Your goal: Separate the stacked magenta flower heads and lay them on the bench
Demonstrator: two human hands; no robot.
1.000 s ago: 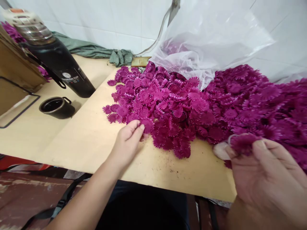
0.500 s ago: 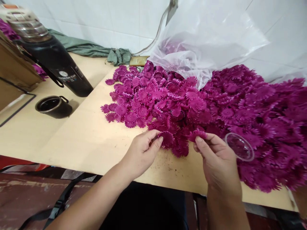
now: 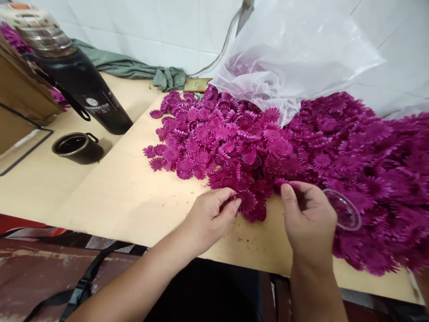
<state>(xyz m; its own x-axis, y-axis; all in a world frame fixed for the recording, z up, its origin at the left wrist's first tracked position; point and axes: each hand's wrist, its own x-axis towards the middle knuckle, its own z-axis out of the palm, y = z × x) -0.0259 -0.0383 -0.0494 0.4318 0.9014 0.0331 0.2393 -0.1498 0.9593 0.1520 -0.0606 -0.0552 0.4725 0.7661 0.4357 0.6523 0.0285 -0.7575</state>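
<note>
Between the thumb and fingers of my left hand (image 3: 212, 219) is the edge of a magenta artificial flower head (image 3: 247, 202), round with a fringed rim. My right hand (image 3: 310, 219) pinches another magenta flower piece (image 3: 282, 182), mostly hidden behind its thumb and fingers. Just past both hands spreads a large pile of the same flower heads (image 3: 204, 134), running from the table's middle to its right side. A clear round plastic lid or dish (image 3: 345, 212) lies on the pile beside my right hand.
A black thermos bottle (image 3: 90, 89) and a small black cup (image 3: 78, 148) stand on the tan tabletop (image 3: 110, 201) at left, near a cardboard box (image 3: 20, 89). Behind the pile are a translucent plastic bag (image 3: 301, 53) and green cloth (image 3: 127, 67) along the tiled wall.
Both hands have shifted a little to the right. The flower piece in my right hand has turned and now shows less behind the fingers.
</note>
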